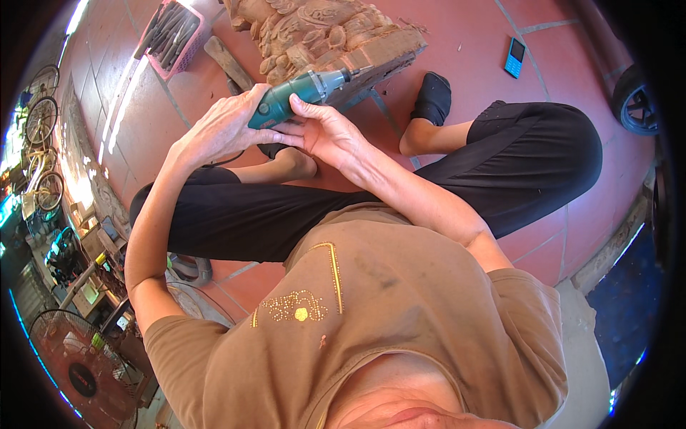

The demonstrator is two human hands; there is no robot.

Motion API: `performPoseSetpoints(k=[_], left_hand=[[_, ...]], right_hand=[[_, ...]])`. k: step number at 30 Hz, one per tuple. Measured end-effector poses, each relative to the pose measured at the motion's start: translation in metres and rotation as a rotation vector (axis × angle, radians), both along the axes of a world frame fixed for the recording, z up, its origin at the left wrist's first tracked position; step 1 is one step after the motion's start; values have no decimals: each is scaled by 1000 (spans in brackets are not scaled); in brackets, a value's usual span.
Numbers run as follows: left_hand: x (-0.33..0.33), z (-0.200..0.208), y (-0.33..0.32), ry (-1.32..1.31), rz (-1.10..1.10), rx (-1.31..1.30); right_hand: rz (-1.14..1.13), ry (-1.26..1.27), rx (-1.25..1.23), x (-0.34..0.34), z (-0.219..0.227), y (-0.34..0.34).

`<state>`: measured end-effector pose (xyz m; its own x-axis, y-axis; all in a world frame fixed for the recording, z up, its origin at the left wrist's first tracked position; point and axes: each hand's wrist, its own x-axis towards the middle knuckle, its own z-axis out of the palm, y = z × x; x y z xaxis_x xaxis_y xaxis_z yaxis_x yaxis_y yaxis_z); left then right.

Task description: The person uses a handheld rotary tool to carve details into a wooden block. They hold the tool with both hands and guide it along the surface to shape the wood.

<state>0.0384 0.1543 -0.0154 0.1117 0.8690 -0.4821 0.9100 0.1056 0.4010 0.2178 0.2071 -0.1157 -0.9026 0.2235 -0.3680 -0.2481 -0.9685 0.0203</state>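
A green rotary grinder (289,99) with a metal collar and a thin bit points up and to the right, its tip in front of the carved wood's near edge. My left hand (227,123) is closed around its rear end, fingers partly hidden behind the body. From the right, my right hand (323,132) grips its underside, with the thumb resting on the casing and the fingers tucked beneath. Just beyond the tool lies a brown wood carving (314,36) with deep relief. I cannot tell whether the bit touches it.
A pink basket (174,66) of chisel-like tools stands at far left, beside a wooden mallet-like piece (227,63). On the red tiles at far right lies a blue phone (514,57). A wheel (636,100) is at the right edge. Bicycles (41,121) and a fan (82,379) line the left.
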Motion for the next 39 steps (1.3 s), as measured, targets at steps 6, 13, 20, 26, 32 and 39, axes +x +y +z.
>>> performPoseSetpoints(k=[6,13,20,26,32,39], left_hand=[[1,1,2,1,3,-20],[1,0,1,36,20,-28],[1,0,1,33,22,-5],[0,-1,2,39,53,-27],[-1,-2,2,59,58,-11],[-5,-4,1,41,35,25]], right_hand=[[-7,-1,-6,0,-1,0],[-1,1,1,0,1,1],[-6,-6,20,-4,0,2],[-5,13,33,-5,-1,4],[-2,-5,45,-8,-3,6],[-5,-7,48,-14,-8,7]])
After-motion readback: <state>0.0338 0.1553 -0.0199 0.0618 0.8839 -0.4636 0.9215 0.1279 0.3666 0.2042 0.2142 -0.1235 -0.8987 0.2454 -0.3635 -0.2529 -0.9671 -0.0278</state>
